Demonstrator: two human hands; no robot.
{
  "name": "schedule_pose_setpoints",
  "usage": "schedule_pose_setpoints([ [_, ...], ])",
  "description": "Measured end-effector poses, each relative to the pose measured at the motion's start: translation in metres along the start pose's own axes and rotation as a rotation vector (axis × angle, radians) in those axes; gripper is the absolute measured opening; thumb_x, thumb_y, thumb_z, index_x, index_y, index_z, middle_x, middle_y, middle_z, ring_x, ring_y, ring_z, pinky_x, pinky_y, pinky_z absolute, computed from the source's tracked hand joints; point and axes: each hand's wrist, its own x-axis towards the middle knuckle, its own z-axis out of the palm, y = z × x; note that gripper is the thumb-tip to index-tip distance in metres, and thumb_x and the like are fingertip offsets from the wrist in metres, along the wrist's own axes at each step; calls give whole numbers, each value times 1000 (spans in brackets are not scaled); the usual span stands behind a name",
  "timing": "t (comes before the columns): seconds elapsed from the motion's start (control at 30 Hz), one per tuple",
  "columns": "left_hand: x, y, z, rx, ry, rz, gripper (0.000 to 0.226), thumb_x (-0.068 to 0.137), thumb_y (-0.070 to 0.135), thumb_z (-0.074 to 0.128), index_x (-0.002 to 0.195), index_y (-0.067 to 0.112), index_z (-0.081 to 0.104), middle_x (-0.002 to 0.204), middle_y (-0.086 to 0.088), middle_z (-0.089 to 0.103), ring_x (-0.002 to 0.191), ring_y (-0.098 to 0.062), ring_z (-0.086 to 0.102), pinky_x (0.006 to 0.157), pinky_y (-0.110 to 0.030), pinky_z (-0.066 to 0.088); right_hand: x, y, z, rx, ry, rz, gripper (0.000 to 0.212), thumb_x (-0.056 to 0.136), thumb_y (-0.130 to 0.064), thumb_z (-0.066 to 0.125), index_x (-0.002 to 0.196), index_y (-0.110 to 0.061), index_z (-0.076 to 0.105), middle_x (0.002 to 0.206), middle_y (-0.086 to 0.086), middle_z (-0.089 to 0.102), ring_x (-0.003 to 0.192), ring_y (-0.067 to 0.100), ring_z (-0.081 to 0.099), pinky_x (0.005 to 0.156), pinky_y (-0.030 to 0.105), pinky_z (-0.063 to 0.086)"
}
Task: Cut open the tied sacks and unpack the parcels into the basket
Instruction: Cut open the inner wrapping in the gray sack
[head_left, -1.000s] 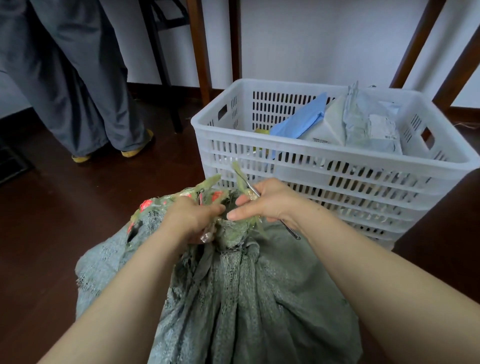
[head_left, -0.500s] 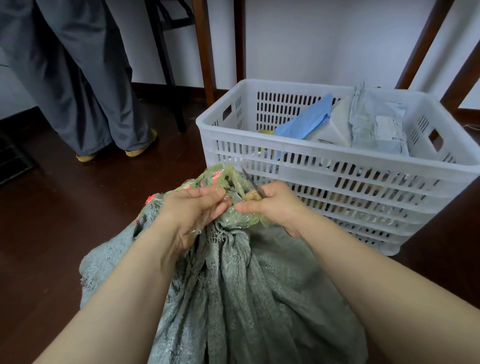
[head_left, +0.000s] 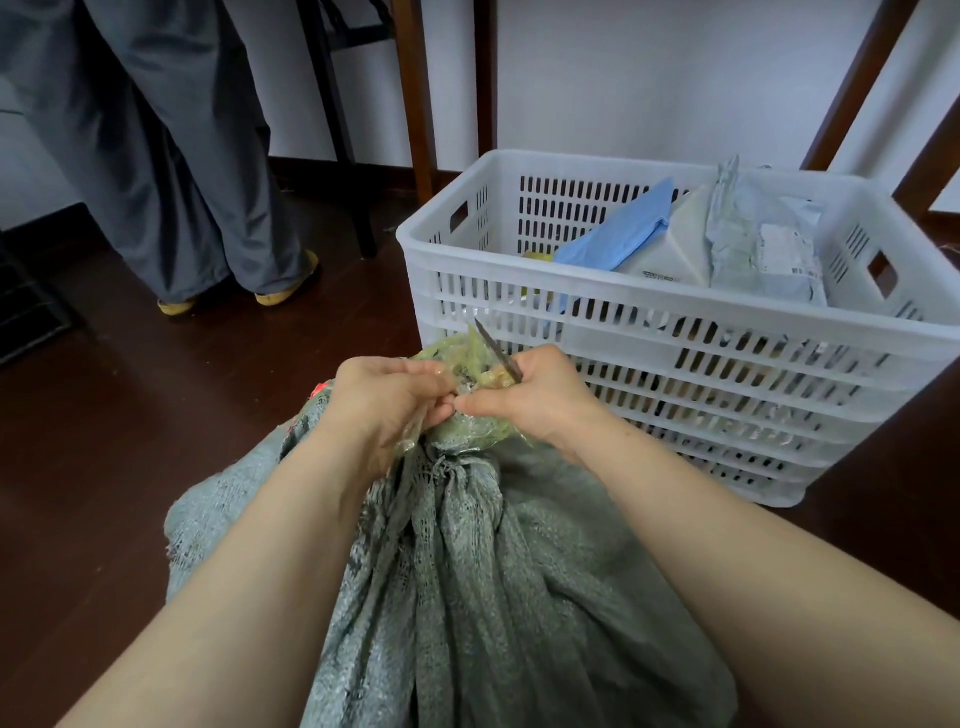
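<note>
the grey-green woven mesh sack (head_left: 467, 597) is lying on the dark wooden floor (head_left: 130, 441) directly beneath both hands, its gathered folds running down between the forearms. its bunched yellow-green neck (head_left: 467, 434), wrapped in clear glossy tape, is sitting between the two hands. the left hand (head_left: 384, 400) is curling its fingers round the left side of that neck, pinching tape and fabric. the right hand (head_left: 535, 400) is gripping a thin grey metal blade (head_left: 493, 351), its thumb reaching across to touch the left fingertips. the blade is sticking up out of the top of the right fist, tip pointing up and away from the wearer. whether the edge is biting into the tape cannot be told.

just beyond the right hand, the white slotted plastic basket (head_left: 675, 325) is standing on the floor, near the sack. inside it a flat blue parcel (head_left: 618, 234), a white plastic parcel (head_left: 670, 249) and a crumpled grey mailer bag (head_left: 763, 244) bearing a label are leaning together. well beyond the left hand, a second person in loose grey trousers (head_left: 171, 156) and yellow shoes (head_left: 283, 291) is standing. a brown wooden leg (head_left: 415, 93) is rising against the white wall (head_left: 649, 78) behind the basket.
</note>
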Motion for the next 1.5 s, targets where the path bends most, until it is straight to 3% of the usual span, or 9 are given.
schedule_pose_setpoints([
  [0.37,6,-6,-2,-35,247,35,9,78,-11,65,82,-4,67,63,-11,63,37,-9,52,41,-19,44,-7,-8,10,100,-22,22,13,74,-14,80,82,-13,69,89,2,73,86,16,67,80,27,50],
  [0.57,12,-13,-2,119,323,70,13,76,-7,69,75,7,69,76,-11,70,70,-25,65,72,-35,56,-14,-9,7,89,-75,36,18,72,-9,80,67,-18,65,78,-1,70,83,16,66,89,35,48],
  [0.77,21,-21,-20,133,407,28,13,80,-6,64,79,6,70,63,-11,67,61,-26,60,69,-40,56,-17,-8,5,34,-161,53,26,68,-13,83,85,-12,63,90,3,71,91,18,65,93,36,48],
  [0.9,6,-2,-19,-178,124,10,19,92,2,46,103,1,61,64,-8,63,57,-18,57,50,-25,47,-14,-11,-8,81,-174,99,20,75,-11,74,73,-12,54,51,-9,53,52,7,46,56,22,39],
  [1.0,-3,15,-28,-486,-182,-155,45,92,35,39,112,0,60,91,-16,70,80,-23,62,65,-25,40,-9,-7,-18,142,-123,114,18,75,-6,64,68,-10,49,55,-3,44,43,8,30,44,21,22],
  [1.1,-3,15,-20,-166,-226,-85,61,78,61,55,101,6,64,82,-9,62,68,-16,52,59,-25,34,-9,-7,-11,188,-155,127,12,80,-10,62,71,-9,54,57,-2,46,42,7,29,42,21,22],
  [1.27,0,-5,-2,3,1,-19,7,86,8,66,86,2,69,84,-19,67,61,-20,48,50,-24,37,-11,-9,4,73,-145,127,29,68,-35,82,85,-21,63,63,-11,59,53,2,44,47,18,31],
  [1.37,2,-8,-2,-42,88,75,10,86,8,67,76,7,67,56,-1,63,47,-10,51,46,-20,43,-10,-2,12,-15,-121,128,44,63,-41,85,93,-19,62,81,-8,63,72,3,57,56,20,41],
  [1.5,1,-9,-2,1,139,131,17,85,11,69,68,8,65,47,2,59,42,-10,50,45,-20,42,-12,-1,20,84,-121,37,19,74,-22,81,83,-18,64,64,-11,60,42,-9,52,46,10,40],
])
